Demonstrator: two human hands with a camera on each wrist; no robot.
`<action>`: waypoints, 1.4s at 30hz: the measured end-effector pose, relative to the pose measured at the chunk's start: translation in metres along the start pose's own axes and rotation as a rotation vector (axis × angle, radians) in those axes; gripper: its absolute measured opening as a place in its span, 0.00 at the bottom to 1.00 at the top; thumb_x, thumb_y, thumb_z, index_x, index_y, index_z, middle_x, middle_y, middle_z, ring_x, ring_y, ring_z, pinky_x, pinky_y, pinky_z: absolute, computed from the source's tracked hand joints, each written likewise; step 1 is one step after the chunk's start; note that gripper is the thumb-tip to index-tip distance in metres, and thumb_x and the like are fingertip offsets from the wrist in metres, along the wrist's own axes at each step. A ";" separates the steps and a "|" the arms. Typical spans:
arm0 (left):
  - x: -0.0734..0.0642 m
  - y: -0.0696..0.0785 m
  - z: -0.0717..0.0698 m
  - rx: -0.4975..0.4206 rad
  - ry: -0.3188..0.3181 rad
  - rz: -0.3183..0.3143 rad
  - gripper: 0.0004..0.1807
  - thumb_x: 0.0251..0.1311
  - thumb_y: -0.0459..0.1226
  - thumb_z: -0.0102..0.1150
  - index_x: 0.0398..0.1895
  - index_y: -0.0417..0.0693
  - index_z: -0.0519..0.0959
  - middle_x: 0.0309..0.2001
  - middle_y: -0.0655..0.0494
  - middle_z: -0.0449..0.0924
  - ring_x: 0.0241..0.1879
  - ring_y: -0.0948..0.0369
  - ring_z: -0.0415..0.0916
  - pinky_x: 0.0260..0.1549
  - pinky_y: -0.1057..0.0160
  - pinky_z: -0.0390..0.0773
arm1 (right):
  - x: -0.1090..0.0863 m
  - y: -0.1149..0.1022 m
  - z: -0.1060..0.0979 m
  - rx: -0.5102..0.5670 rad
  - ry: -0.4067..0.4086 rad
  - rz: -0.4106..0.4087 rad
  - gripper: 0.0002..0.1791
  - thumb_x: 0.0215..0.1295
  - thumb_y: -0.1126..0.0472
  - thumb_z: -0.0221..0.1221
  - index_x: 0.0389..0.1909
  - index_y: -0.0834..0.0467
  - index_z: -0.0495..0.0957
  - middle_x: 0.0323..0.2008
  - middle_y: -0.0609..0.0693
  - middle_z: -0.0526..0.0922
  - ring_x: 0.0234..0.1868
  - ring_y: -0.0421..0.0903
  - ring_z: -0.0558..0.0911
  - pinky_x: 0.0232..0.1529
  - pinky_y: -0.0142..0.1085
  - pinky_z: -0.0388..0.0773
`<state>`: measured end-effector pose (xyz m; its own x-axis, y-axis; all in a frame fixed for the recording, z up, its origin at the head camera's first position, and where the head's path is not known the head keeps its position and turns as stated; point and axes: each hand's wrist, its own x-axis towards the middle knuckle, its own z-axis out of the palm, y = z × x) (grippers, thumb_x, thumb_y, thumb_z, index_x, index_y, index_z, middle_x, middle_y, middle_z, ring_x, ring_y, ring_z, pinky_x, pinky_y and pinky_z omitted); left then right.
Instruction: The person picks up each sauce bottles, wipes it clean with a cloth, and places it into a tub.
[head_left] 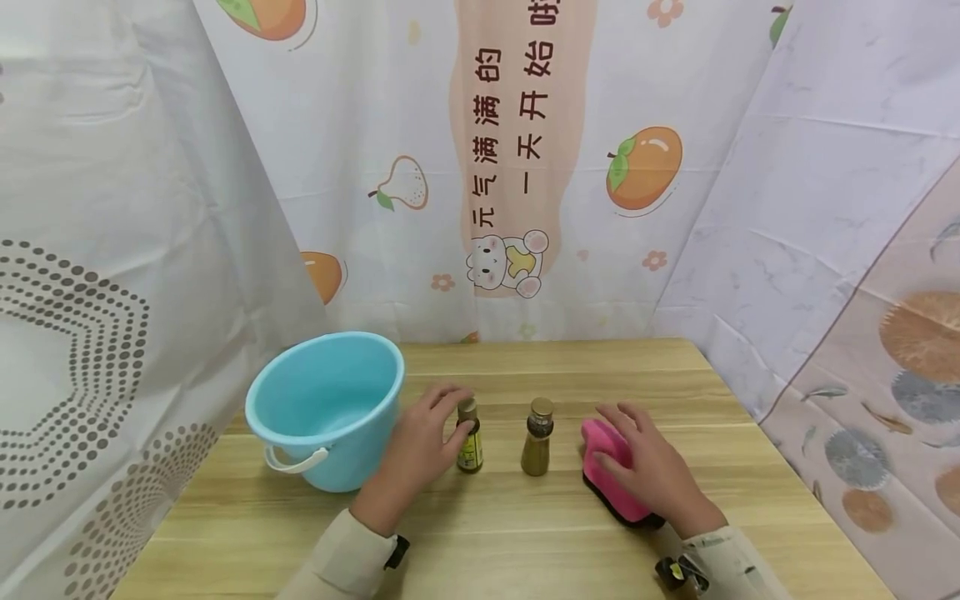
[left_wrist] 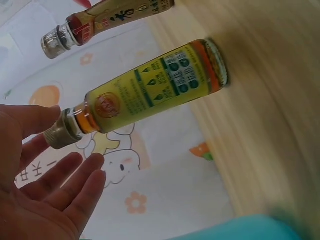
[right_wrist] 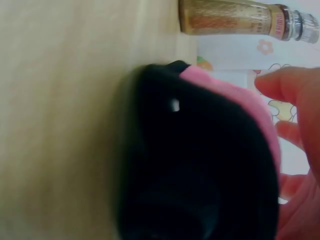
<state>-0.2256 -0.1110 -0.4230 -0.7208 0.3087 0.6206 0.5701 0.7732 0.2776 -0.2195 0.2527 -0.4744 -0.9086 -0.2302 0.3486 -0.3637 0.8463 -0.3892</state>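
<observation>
In the head view my left hand (head_left: 427,437) is around the top of a small glass bottle (head_left: 470,454) with a yellow-green label and gold cap. The left wrist view shows the thumb and index finger right at that cap (left_wrist: 62,131), the other fingers spread. The bottle stands upright on the table. My right hand (head_left: 648,458) is over a soft-looking pink thing with a black underside (head_left: 600,442), its thumb and fingers loosely spread about it. From the right wrist, the black side (right_wrist: 200,150) fills much of the view. Between the hands stands a second gold-capped bottle (head_left: 536,454), brownish.
A light blue bucket (head_left: 360,450) with a white handle stands to the left, close beside my left forearm. The wooden table (head_left: 525,542) ends at a printed curtain (head_left: 360,275) behind, with more cloth hanging on both sides.
</observation>
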 end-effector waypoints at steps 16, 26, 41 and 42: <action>-0.005 -0.005 0.014 -0.079 0.025 -0.034 0.23 0.60 0.38 0.75 0.60 0.57 0.82 0.55 0.58 0.84 0.51 0.59 0.86 0.48 0.59 0.87 | -0.008 0.002 0.013 -0.044 -0.112 0.044 0.52 0.52 0.50 0.77 0.79 0.40 0.63 0.68 0.62 0.71 0.46 0.53 0.83 0.38 0.48 0.84; -0.004 -0.005 0.017 -0.148 0.028 -0.058 0.19 0.61 0.36 0.74 0.56 0.53 0.84 0.50 0.57 0.87 0.46 0.61 0.87 0.43 0.63 0.87 | -0.010 -0.008 0.009 -0.006 -0.102 0.064 0.47 0.53 0.63 0.71 0.75 0.38 0.68 0.63 0.54 0.77 0.43 0.48 0.80 0.37 0.41 0.79; -0.008 -0.004 0.013 -0.161 0.059 -0.090 0.20 0.59 0.36 0.76 0.55 0.52 0.86 0.47 0.57 0.88 0.43 0.61 0.88 0.39 0.61 0.88 | -0.026 -0.050 -0.005 0.200 -0.215 -0.060 0.45 0.54 0.67 0.72 0.71 0.34 0.72 0.57 0.38 0.82 0.42 0.37 0.78 0.39 0.31 0.78; -0.008 -0.003 0.012 -0.171 0.062 -0.094 0.19 0.59 0.36 0.76 0.55 0.52 0.86 0.47 0.57 0.88 0.43 0.61 0.88 0.39 0.61 0.89 | -0.027 -0.053 -0.005 0.218 -0.224 -0.079 0.44 0.53 0.68 0.72 0.71 0.35 0.73 0.56 0.37 0.82 0.43 0.37 0.78 0.39 0.31 0.78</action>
<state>-0.2262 -0.1095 -0.4380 -0.7516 0.2005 0.6284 0.5635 0.6904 0.4537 -0.1751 0.2166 -0.4593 -0.8896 -0.4114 0.1983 -0.4484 0.7044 -0.5502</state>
